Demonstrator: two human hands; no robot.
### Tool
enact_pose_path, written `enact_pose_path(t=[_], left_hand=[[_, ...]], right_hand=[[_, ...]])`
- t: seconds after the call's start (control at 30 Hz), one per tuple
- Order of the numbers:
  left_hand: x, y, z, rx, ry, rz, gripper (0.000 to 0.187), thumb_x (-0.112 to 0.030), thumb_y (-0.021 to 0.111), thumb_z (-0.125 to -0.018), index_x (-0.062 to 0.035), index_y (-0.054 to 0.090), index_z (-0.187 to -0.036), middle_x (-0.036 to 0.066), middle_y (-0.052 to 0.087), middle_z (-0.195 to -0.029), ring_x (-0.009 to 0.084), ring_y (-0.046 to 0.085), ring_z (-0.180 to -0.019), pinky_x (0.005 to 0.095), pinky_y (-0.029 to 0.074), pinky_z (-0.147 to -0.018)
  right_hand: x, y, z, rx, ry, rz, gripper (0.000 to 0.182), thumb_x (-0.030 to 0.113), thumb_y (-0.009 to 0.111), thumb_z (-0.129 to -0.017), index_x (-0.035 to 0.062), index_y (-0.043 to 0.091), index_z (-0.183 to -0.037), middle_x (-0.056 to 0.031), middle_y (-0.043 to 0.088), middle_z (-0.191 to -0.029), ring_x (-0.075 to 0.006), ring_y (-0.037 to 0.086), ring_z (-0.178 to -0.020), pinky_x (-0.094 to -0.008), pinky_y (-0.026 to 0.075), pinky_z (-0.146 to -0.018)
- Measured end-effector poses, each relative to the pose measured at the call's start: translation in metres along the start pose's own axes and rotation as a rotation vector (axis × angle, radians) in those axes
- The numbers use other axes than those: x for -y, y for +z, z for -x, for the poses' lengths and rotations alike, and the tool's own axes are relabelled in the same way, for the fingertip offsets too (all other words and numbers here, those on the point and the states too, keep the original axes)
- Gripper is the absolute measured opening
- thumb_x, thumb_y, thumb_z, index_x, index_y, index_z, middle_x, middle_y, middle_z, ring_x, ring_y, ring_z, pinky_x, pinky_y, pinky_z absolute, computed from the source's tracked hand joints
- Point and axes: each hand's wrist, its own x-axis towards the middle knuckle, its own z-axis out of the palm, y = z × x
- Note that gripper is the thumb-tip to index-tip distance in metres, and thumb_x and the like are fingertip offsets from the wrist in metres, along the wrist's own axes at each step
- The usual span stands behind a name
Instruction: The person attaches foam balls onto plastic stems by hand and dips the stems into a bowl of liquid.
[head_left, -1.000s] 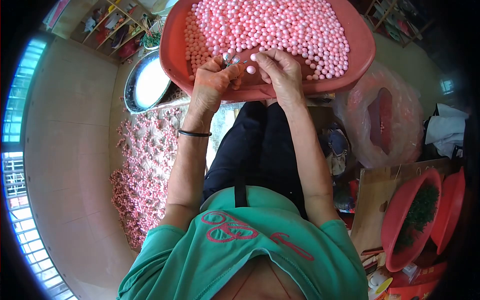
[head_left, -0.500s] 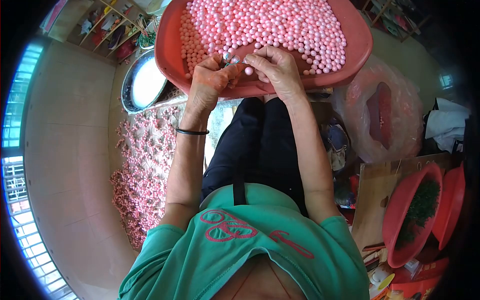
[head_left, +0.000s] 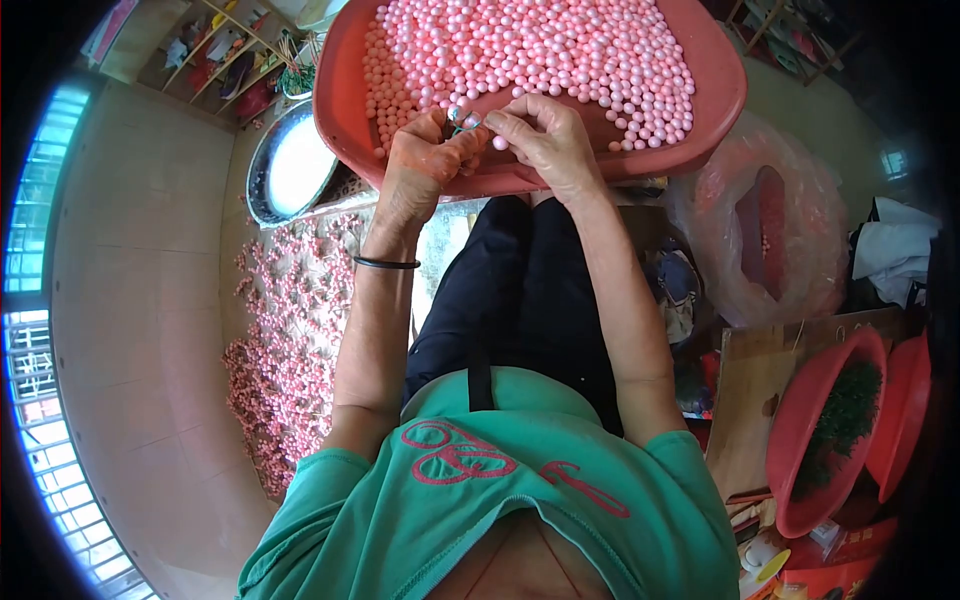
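Many pink balls lie in a large red basin over the person's knees. At the basin's near edge my left hand, stained orange on the back, is closed around small green stems; their lower ends are hidden by the fingers. A pale shiny piece shows at its fingertips. My right hand is pinched close beside it, fingertips almost touching the left ones. One pink ball is at the right fingertips; whether they grip it is unclear.
Left of the basin stands a bowl of white material. Pink ball clusters cover a surface at the left. To the right are a clear plastic bag, a cardboard sheet and a red basin holding green stems.
My right hand has shifted slightly left, and its fingers are drawn closer together near the left fingertips. My left hand stays almost in place.
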Motion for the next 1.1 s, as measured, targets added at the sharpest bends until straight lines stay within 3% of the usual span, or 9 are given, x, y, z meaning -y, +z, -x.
enact_pose_path(t=[0.23, 0.5, 0.7, 0.8, 0.93, 1.1], left_hand=[[-0.004, -0.008, 0.000, 0.113, -0.083, 0.096, 0.023, -0.017, 0.070, -0.087, 0.0004, 0.063, -0.099, 0.006, 0.066, -0.082, 0.0101, 0.060, -0.070, 0.0225, 0.050, -0.066], [-0.008, -0.013, 0.001, 0.148, -0.133, 0.289, 0.028, -0.021, 0.066, -0.091, 0.0009, 0.063, -0.108, 0.010, 0.069, -0.090, 0.0124, 0.063, -0.075, 0.0241, 0.053, -0.070], [-0.004, -0.012, -0.002, 0.179, -0.087, 0.268, 0.023, -0.016, 0.069, -0.087, 0.0013, 0.063, -0.102, 0.003, 0.062, -0.075, 0.0096, 0.053, -0.063, 0.0222, 0.043, -0.058], [-0.010, -0.010, -0.001, 0.125, -0.139, 0.177, 0.028, -0.013, 0.068, -0.087, -0.0005, 0.060, -0.111, 0.001, 0.059, -0.075, 0.0105, 0.049, -0.062, 0.0235, 0.042, -0.061], [-0.011, -0.010, -0.002, 0.150, -0.126, 0.152, 0.029, -0.012, 0.070, -0.085, -0.0037, 0.060, -0.111, -0.002, 0.058, -0.074, 0.0080, 0.047, -0.061, 0.0217, 0.038, -0.058], [-0.012, -0.010, -0.003, 0.162, -0.119, 0.132, 0.027, -0.010, 0.070, -0.085, -0.0042, 0.061, -0.110, -0.004, 0.057, -0.074, 0.0068, 0.046, -0.061, 0.0210, 0.036, -0.056]], right_hand=[[-0.011, 0.003, -0.001, -0.114, -0.048, -0.046, 0.016, 0.015, 0.067, -0.088, -0.0003, 0.065, -0.087, -0.0029, 0.066, -0.076, -0.0068, 0.058, -0.069, -0.0211, 0.043, -0.059], [-0.009, 0.002, 0.000, -0.108, -0.028, -0.120, 0.014, 0.014, 0.066, -0.089, 0.0002, 0.066, -0.088, -0.0012, 0.063, -0.074, -0.0017, 0.043, -0.056, -0.0189, 0.033, -0.049], [-0.006, 0.003, 0.000, -0.088, -0.028, -0.107, 0.016, 0.015, 0.067, -0.089, 0.0002, 0.066, -0.093, -0.0001, 0.061, -0.074, -0.0012, 0.043, -0.056, -0.0167, 0.032, -0.048], [-0.002, 0.004, -0.001, -0.063, -0.038, -0.123, 0.017, 0.016, 0.067, -0.089, -0.0002, 0.067, -0.096, -0.0005, 0.062, -0.075, -0.0009, 0.044, -0.056, -0.0158, 0.031, -0.047], [0.000, 0.002, -0.007, 0.004, -0.009, -0.132, 0.018, 0.016, 0.065, -0.091, -0.0005, 0.067, -0.096, -0.0014, 0.064, -0.077, -0.0008, 0.044, -0.057, -0.0158, 0.031, -0.047], [0.010, -0.002, -0.026, 0.100, -0.081, 0.112, 0.016, 0.015, 0.064, -0.090, -0.0007, 0.067, -0.091, -0.0012, 0.064, -0.076, -0.0020, 0.048, -0.059, -0.0172, 0.036, -0.050]])
